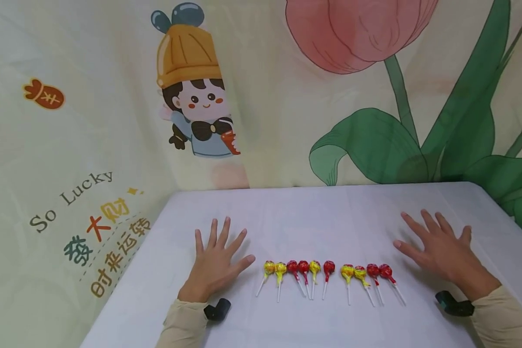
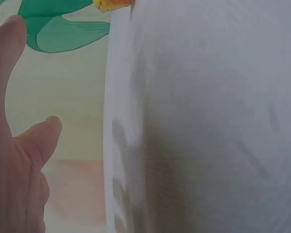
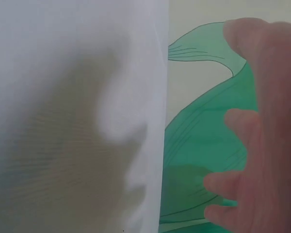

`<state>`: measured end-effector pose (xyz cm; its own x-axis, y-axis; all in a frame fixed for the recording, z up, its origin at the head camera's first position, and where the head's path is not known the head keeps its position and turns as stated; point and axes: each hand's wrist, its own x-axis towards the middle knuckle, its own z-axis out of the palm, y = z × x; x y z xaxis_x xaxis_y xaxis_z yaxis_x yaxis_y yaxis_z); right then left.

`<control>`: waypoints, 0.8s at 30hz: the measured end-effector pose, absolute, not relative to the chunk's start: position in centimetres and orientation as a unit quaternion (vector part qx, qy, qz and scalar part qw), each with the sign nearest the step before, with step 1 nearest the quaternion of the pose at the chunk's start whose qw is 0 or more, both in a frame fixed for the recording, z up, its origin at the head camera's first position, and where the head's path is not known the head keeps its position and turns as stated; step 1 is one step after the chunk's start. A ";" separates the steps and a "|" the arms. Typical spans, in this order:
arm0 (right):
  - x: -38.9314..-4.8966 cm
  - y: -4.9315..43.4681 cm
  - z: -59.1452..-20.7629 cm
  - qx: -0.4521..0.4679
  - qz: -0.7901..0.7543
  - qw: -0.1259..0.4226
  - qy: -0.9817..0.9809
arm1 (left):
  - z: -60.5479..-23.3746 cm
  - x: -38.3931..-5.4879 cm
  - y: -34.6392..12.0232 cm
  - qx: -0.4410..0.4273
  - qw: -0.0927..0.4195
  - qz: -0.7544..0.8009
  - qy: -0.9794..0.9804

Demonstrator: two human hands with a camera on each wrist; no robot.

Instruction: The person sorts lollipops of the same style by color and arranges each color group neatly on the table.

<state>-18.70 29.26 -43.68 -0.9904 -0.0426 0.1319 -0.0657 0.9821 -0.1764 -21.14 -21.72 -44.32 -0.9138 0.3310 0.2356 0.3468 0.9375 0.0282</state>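
Several lollipops in yellow and red wrappers lie in a loose row across the middle of the table, white sticks toward me. A yellow lollipop (image 1: 268, 267) marks the row's left end and a red lollipop (image 1: 386, 271) its right end. My left hand (image 1: 217, 265) is left of the row, fingers spread, thumb pointing toward the nearest lollipop but apart from it. To the right, my right hand (image 1: 447, 252) is also spread and holds nothing. Both wrist views show a hand's shadow on the cloth. At the left wrist view's top edge, part of a yellow wrapper (image 2: 112, 4) shows.
A white cloth covers the table (image 1: 304, 222). Behind it hangs a printed backdrop (image 1: 269, 121) with a tulip, leaves and a cartoon figure. Dark wrist devices sit by the left cuff (image 1: 217, 310) and the right cuff (image 1: 454, 304).
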 end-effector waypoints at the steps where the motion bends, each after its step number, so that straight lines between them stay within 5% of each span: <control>1: -18.6 29.2 -43.7 0.029 0.089 0.065 -0.993 | -44.3 -21.0 -21.7 -0.175 0.118 -0.036 -0.977; 24: -17.6 26.9 -43.6 0.111 0.095 0.050 -0.988 | -44.1 -19.8 -20.8 -0.237 0.085 -0.080 -0.964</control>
<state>-17.57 26.88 -43.59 -0.9703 -0.2101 0.1196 -0.2291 0.9572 -0.1770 -19.81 -20.76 -44.14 -0.8732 0.4433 0.2024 0.4707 0.8749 0.1143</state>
